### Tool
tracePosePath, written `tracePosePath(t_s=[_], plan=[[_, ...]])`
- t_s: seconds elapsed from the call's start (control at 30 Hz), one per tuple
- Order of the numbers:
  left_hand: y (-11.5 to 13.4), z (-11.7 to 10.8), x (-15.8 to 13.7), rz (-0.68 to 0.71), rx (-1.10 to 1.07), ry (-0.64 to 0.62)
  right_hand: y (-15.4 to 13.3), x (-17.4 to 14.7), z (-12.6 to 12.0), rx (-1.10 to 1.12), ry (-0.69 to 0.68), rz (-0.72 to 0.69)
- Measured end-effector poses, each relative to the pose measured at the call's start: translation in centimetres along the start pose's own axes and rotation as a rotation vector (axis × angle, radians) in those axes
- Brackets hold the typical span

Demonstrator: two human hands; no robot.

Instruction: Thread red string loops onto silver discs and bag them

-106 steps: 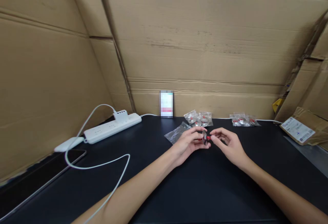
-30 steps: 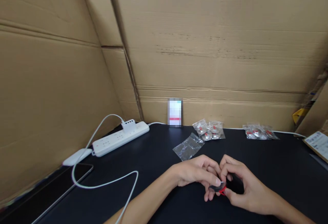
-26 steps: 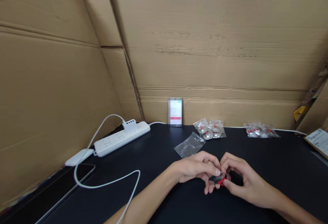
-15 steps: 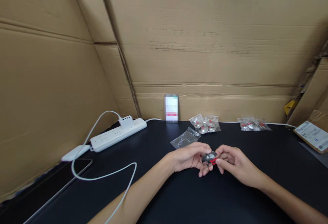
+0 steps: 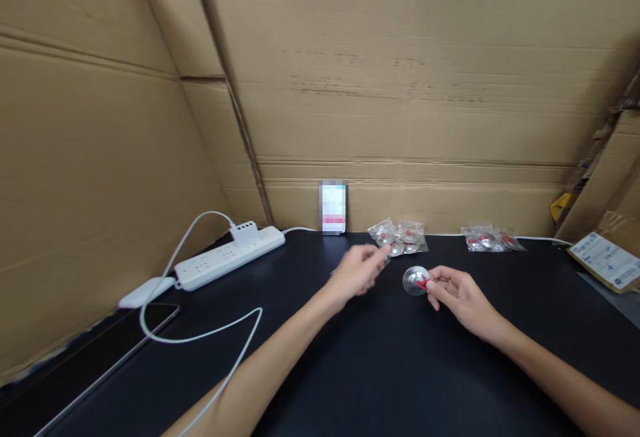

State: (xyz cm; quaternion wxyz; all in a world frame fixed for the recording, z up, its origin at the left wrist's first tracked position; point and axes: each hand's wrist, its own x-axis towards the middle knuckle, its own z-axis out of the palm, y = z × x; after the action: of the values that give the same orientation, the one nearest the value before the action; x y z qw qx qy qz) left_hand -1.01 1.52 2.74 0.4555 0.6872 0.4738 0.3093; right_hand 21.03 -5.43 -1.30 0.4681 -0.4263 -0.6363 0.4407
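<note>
Bags (image 5: 400,237) hold discs (image 5: 397,248); fingers (image 5: 440,291), another disc (image 5: 413,280)

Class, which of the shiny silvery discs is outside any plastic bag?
The disc held by its red loop in the right hand; the others show through clear bags.

At twelve o'clock from me, a phone (image 5: 333,208) (its screen blurred to blocks) stands before the cardboard wall (image 5: 350,44). At eleven I see a white power strip (image 5: 215,267) bearing a charger (image 5: 244,234), whose white cable (image 5: 175,342) loops over the bench (image 5: 400,370). Toward ten lies a white slab (image 5: 140,295), just beside a flat dark panel (image 5: 90,357). At two rests a labelled parcel (image 5: 607,260), something yellow (image 5: 560,208) beyond it.
</note>
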Motion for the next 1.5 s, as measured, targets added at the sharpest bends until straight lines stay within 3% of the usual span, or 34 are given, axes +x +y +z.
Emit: tracePosePath(t_s=[0.07, 0.13, 0.23, 0.3, 0.4, 0.53, 0.67, 0.97, 1.17, 1.5], plan=[[-0.1, -1.7, 0.5, 0.118, 0.390, 0.311, 0.1, 0.1, -0.3, -0.026, 0.041, 0.006], [-0.6, -3.2, 0.8, 0.068, 0.686, 0.424, 0.1, 0.2, -0.5, -0.046, 0.067, 0.013], [-1.9, -4.2, 1.0, -0.021, 0.909, 0.287, 0.1, 0.3, -0.5, -0.059, 0.076, 0.020], [-2.7, -4.1, 1.1, -0.009, 0.956, 0.217, 0.2, 0.3, -0.5, -0.066, 0.073, 0.018], [-3.4, -3.3, 1.5, 0.117, 0.778, 0.178, 0.4, 0.3, -0.4, -0.079, 0.080, 0.002], [-2.8, -1.5, 1.5, 0.287, 0.283, 0.073, 0.4, 0.1, -0.1, -0.124, 0.115, -0.028], [-1.8, 0.4, 0.6, 0.261, 0.003, -0.086, 0.0, 0.0, 0.3, -0.236, 0.155, -0.106], [-0.4, 0.6, -0.2, 0.309, -0.279, -0.131, 1.0, 0.7, -1.4, -0.183, 0.320, -0.056], [-0.7, 0.9, -0.5, 0.214, -0.574, -0.262, 0.7, 0.7, -1.3, -0.129, 0.248, -0.048], [-1.0, 2.5, -1.0, 0.230, -0.489, -0.247, 0.1, 0.3, -0.7, -0.113, 0.092, -0.016]])
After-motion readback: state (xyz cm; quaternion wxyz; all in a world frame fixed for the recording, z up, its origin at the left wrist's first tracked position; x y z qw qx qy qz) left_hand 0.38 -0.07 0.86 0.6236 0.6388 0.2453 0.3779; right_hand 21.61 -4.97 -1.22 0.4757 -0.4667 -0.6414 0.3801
